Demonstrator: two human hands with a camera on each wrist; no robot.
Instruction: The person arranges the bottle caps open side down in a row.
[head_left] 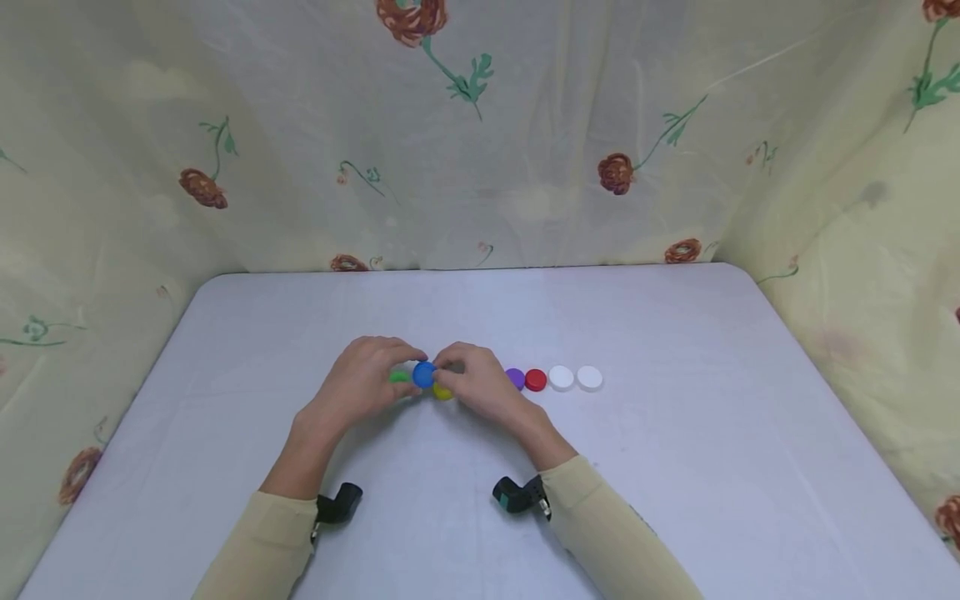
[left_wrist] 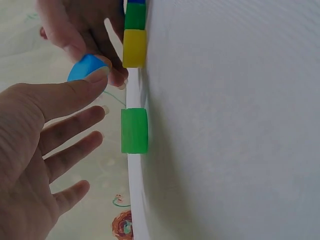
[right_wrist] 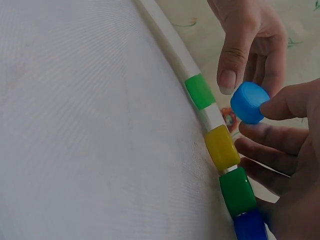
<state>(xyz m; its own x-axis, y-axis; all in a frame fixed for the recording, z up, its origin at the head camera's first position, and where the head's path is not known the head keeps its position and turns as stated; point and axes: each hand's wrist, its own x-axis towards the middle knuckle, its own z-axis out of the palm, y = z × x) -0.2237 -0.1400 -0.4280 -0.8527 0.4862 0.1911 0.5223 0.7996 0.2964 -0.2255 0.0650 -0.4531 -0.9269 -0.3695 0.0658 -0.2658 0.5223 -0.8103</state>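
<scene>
Between my two hands is a light blue round cap (head_left: 424,374), held up above the row. My right hand (head_left: 487,385) pinches it with thumb and forefinger, its other fingers spread. My left hand (head_left: 362,379) has its thumb and forefinger at opposite sides of the cap's rim, with the remaining fingers loosely extended. Under the hands a light green cap (left_wrist: 135,131) stands apart from a yellow cap (right_wrist: 222,147). Beside the yellow one come a dark green cap (right_wrist: 237,191) and a dark blue cap (right_wrist: 251,225), both hidden by my right hand in the head view.
To the right the row carries on with a purple cap (head_left: 515,378), a red cap (head_left: 536,380) and two white caps (head_left: 561,378). All rest on a white-covered table (head_left: 480,312). A flowered curtain (head_left: 525,142) rises behind the table's far edge.
</scene>
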